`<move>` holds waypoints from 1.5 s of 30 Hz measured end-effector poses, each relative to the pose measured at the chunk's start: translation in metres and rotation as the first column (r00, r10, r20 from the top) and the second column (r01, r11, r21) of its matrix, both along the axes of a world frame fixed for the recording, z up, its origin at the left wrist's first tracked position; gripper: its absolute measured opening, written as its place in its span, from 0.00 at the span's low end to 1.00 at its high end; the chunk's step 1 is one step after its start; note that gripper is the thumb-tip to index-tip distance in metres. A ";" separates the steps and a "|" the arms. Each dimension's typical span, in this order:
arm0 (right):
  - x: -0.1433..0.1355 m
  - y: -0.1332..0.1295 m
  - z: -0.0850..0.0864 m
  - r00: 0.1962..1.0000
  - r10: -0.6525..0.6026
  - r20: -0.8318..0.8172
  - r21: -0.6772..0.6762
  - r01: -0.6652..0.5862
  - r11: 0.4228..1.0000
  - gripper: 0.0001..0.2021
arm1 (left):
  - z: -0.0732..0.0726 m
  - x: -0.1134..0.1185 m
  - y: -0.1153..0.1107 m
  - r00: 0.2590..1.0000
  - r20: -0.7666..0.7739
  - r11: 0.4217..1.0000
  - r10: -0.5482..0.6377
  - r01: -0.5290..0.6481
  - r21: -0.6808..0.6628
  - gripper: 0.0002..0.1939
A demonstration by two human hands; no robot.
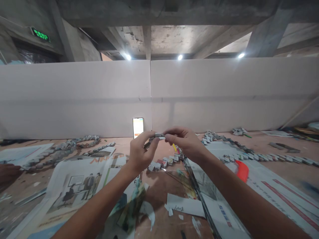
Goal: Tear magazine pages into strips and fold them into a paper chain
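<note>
A small folded strip of printed paper (159,135) is held up between my two hands, above the middle of the table. My left hand (142,149) pinches its left end between thumb and fingers. At its right end, the thumb and fingers of my right hand (185,142) are closed on it. Below my hands lies a zigzag chain of folded paper (170,161), partly hidden behind my right hand.
A lit phone (138,127) leans on the white partition (74,99). Newspapers (74,186), a red curved object (241,171), paper scraps (185,205) and more folded chains (269,157) lie around. Another person's hand (10,174) is at the left edge.
</note>
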State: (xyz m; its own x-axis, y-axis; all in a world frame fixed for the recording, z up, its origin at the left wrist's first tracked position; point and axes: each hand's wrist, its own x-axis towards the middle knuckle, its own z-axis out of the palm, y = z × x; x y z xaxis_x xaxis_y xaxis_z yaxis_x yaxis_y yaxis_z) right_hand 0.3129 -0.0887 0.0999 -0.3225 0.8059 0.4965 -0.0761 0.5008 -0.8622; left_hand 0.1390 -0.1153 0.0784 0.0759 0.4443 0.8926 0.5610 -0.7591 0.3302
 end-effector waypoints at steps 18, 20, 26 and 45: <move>-0.005 0.008 -0.009 0.987 0.100 -0.127 -0.050 -0.107 0.993 0.10 | -0.011 -0.001 0.007 0.997 -0.016 0.991 0.071 -0.068 0.119 0.13; -0.009 0.008 -0.011 0.987 0.039 -0.155 -0.044 -0.047 0.998 0.08 | -0.013 -0.002 0.010 0.999 -0.035 0.992 0.039 -0.034 0.123 0.15; -0.016 0.009 -0.016 0.979 0.018 -0.202 -0.033 -0.025 0.999 0.08 | -0.014 -0.003 0.017 0.991 0.125 0.992 -0.053 0.066 -0.103 0.21; -0.002 0.020 -0.019 0.953 0.286 -0.095 -0.338 -0.301 0.892 0.11 | 0.003 -0.008 0.015 0.749 0.550 0.408 -0.369 0.662 -0.629 0.20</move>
